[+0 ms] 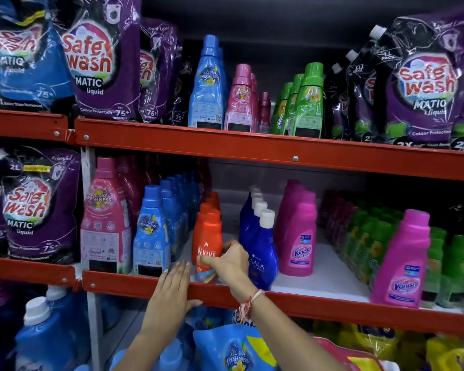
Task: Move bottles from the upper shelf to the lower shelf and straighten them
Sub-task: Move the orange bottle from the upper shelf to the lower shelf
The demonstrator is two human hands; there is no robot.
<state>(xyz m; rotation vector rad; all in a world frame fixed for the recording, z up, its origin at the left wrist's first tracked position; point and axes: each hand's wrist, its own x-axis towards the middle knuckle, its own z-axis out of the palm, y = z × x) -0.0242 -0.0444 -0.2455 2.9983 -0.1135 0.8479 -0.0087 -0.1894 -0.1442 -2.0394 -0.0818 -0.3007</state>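
Note:
An orange Revive bottle stands upright at the front of the lower shelf, heading a short row of orange bottles. My right hand grips its lower front, fingers wrapped around the label. My left hand lies flat on the shelf's red front rail, fingers apart, holding nothing. On the upper shelf stand a blue bottle, pink bottles and green bottles.
Blue bottles and a large pink bottle stand left of the orange row. Dark blue Ujala bottles and pink Vanish bottles stand right of it. Purple Safewash pouches flank both shelves. White shelf floor shows right of the Vanish bottles.

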